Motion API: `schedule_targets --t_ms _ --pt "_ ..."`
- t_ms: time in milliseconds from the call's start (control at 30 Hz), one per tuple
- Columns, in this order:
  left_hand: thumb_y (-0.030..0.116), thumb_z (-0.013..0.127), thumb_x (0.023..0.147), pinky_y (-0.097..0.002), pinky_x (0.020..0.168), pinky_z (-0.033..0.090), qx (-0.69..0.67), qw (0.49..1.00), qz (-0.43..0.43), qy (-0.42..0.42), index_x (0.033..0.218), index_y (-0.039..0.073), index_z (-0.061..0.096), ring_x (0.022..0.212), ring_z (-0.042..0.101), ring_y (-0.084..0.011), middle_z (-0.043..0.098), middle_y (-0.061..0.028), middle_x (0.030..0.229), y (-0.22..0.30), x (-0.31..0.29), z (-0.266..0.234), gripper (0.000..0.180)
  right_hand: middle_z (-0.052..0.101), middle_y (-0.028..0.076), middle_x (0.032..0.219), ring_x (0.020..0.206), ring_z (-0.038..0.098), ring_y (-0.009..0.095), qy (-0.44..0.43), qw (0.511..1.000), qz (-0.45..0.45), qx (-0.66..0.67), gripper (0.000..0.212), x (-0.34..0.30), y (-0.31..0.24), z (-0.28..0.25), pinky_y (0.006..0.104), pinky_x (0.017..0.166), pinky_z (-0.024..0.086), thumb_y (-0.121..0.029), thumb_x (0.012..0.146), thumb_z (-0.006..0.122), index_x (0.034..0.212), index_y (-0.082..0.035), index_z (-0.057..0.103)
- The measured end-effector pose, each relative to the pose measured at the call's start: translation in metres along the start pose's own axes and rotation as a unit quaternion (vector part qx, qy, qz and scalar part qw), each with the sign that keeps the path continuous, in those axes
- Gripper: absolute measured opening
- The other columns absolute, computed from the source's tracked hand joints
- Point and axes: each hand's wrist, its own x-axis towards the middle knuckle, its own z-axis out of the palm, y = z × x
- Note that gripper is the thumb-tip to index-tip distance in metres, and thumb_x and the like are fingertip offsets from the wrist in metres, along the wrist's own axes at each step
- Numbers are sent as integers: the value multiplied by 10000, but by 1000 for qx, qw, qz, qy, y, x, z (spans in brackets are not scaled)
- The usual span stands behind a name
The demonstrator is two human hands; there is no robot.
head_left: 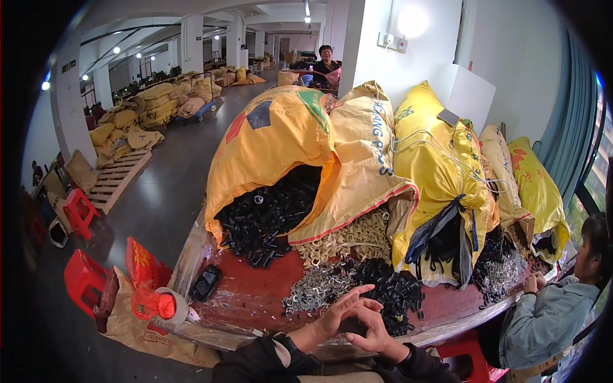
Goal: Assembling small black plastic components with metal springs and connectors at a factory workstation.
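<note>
My left hand (333, 317) and my right hand (378, 333) meet in front of me at the table's near edge. Their fingers are bent toward each other, with fingertips touching or overlapping. Any small piece between them is too hidden to make out. A dark band circles my left wrist. Just beyond my hands lies a heap of small black plastic parts (394, 300). Left of it spreads a pile of silvery metal pieces (313, 287). Behind these are beige curved pieces (348, 239), spilling from a tan woven sack (357, 166).
An orange sack (274, 140) spills black fittings (265, 210) onto the red tabletop (255, 287). Yellow sacks (434, 185) stand at right. A black case (206, 282) and a tape roll (171, 306) sit at left. A co-worker (549, 313) works at right; red stools (83, 281) stand left.
</note>
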Motion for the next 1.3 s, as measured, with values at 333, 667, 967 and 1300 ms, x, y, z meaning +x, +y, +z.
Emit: schedule_targets --t_ms 333,667,967,1300 --pt "370 366 841 -307 855 348 43 997 -9 63 1194 23 311 954 476 -188 475 -143 1039 -14 -12 -4 498 537 86 812 782 508 177 -23 996 55 65 315 -9 22 3 266 727 387 -260 680 591 836 4 521" --pt "137 536 778 -254 744 413 185 969 -79 142 1086 5 416 849 518 -135 537 -90 963 1 -29 -41 356 540 83 803 742 513 167 7 966 190 173 474 -66 4 -62 248 687 385 -439 718 461 792 24 529" --pt "147 592 726 -241 652 431 406 863 -4 301 1028 14 475 742 524 -105 542 -74 935 51 -42 -104 350 560 78 834 790 518 164 -45 889 383 247 415 -224 36 -120 257 761 366 -373 751 467 812 26 562" --pt "188 633 650 -301 651 454 682 612 26 399 1027 14 470 662 552 -218 383 -163 1123 78 -39 -131 446 584 100 843 770 546 171 2 883 444 -155 386 -520 248 -73 308 707 427 -370 718 534 919 -43 568"
